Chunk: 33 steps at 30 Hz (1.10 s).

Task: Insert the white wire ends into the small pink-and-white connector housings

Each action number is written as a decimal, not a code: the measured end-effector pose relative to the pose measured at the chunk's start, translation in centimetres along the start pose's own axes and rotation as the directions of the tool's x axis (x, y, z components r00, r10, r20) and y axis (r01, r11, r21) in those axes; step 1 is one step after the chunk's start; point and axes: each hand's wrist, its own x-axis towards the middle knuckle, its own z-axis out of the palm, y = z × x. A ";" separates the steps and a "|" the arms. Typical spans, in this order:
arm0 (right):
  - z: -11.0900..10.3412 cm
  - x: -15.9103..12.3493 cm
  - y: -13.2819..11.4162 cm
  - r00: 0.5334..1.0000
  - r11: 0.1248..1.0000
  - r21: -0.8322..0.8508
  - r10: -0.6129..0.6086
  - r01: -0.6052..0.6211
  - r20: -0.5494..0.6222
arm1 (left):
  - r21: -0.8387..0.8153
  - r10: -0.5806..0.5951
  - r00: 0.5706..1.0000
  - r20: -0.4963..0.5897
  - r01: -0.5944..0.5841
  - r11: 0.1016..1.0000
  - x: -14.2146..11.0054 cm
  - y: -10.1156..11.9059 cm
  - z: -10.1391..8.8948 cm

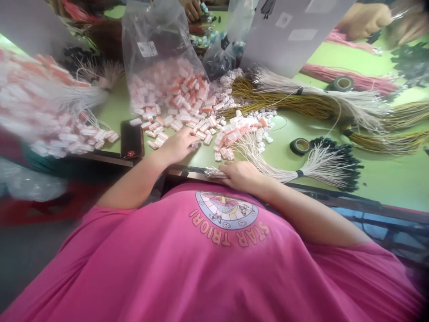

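Observation:
My left hand (180, 146) is at the near edge of a pile of white-and-orange plastic connector housings (181, 118), fingers curled together; what lies between the fingertips is too small to make out. At the table's front edge my right hand (241, 175) is closed around a bundle of white wires (264, 167), whose bare tips poke out to the left of the fingers. Some wires of this bundle end in white-and-orange housings (231, 136) lying just beyond the hand. Black tape binds the bundle further right, and black connectors (350, 167) cover its other end.
A phone (132, 139) lies left of my left hand. Behind the pile stands a clear plastic bag (156, 40) of housings. Finished-looking wire bundles (50, 98) heap at the left. Tape rolls (300, 146) and yellow wires (284, 100) lie right. Other people's hands (363, 22) show across the table.

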 end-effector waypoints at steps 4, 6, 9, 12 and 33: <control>1.0 0.5 0.3 0.998 0.998 -0.012 -0.060 0.060 -0.023 | 0.029 0.059 0.998 0.038 -0.060 0.998 0.6 -0.3 0.4; 0.6 0.7 0.3 0.997 0.997 -0.001 -0.077 0.077 -0.020 | 0.053 0.041 0.999 0.036 -0.043 0.998 0.5 -0.3 0.0; -0.9 0.6 0.9 0.997 0.989 0.129 -0.066 0.071 -0.041 | -0.008 -0.089 0.995 -0.040 0.089 0.996 -0.1 0.2 -0.7; -2.9 0.3 2.4 0.999 0.882 0.470 -0.020 0.040 -0.048 | -0.303 -0.330 0.943 -0.046 0.302 0.904 -0.8 1.4 -1.0; -1.8 2.2 0.9 0.990 0.994 0.035 -0.107 0.104 0.095 | -0.750 -0.396 0.866 0.307 0.476 0.459 -2.8 4.0 0.7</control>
